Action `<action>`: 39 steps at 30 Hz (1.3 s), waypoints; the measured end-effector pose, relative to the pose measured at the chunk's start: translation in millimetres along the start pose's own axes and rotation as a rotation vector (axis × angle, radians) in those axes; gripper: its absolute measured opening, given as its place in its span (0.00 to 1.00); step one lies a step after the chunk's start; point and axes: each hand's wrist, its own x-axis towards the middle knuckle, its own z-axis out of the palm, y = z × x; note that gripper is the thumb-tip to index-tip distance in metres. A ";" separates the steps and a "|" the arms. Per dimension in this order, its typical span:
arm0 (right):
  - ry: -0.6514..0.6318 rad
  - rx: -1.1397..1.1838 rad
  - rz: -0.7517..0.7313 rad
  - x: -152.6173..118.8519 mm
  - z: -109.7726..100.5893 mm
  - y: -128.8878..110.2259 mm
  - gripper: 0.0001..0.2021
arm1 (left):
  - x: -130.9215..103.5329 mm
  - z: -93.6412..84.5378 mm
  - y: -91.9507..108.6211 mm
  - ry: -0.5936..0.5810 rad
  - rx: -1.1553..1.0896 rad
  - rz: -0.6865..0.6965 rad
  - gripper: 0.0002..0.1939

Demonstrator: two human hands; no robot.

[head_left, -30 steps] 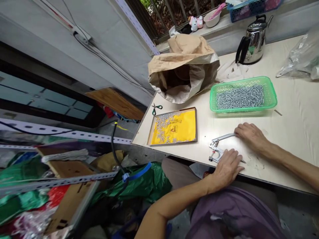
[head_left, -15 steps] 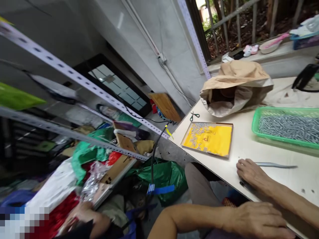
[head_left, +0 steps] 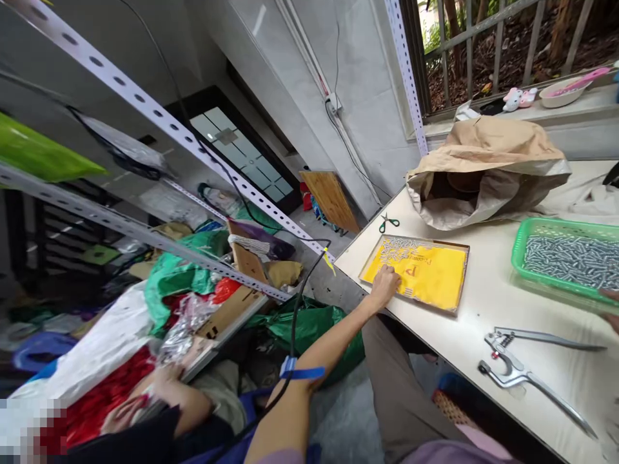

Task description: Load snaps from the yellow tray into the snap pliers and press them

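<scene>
My left hand (head_left: 385, 285) is over the front left part of a shallow tray (head_left: 461, 280) with a yellow sheet. Its fingers are bent together near small silver pieces (head_left: 399, 246); anything between them is hidden. At the right edge, only part of my right hand (head_left: 610, 310) shows, beside the corner of a green basket (head_left: 520, 248) full of small metal pieces. Its visible fingers are apart, with nothing seen between them. Metal hand pliers (head_left: 515, 370) lie with handles spread on the white table (head_left: 430, 341), touched by neither hand.
Small green-handled scissors (head_left: 388, 223) lie behind the tray. A crumpled brown paper bag (head_left: 488, 167) stands at the table's back. A black cable (head_left: 296, 309) hangs left of the table. Another person's hand (head_left: 167, 383) is at lower left, near red material.
My left hand has moved from the lower right onto the tray. My right hand has left the pliers and shifted right to the basket. The pliers now show fully. The view has shifted slightly.
</scene>
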 end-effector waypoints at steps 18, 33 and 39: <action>-0.252 -0.141 0.118 -87.5 45.3 -91.9 0.10 | -36.3 1.7 68.3 0.072 -0.489 0.144 0.09; -0.254 -0.202 0.130 -90.4 53.0 -94.3 0.13 | -80.2 53.1 120.1 -0.107 -0.346 0.500 0.08; -0.343 -0.205 0.087 -80.0 34.6 -104.3 0.15 | -74.1 45.9 142.5 -0.488 -0.890 -0.080 0.08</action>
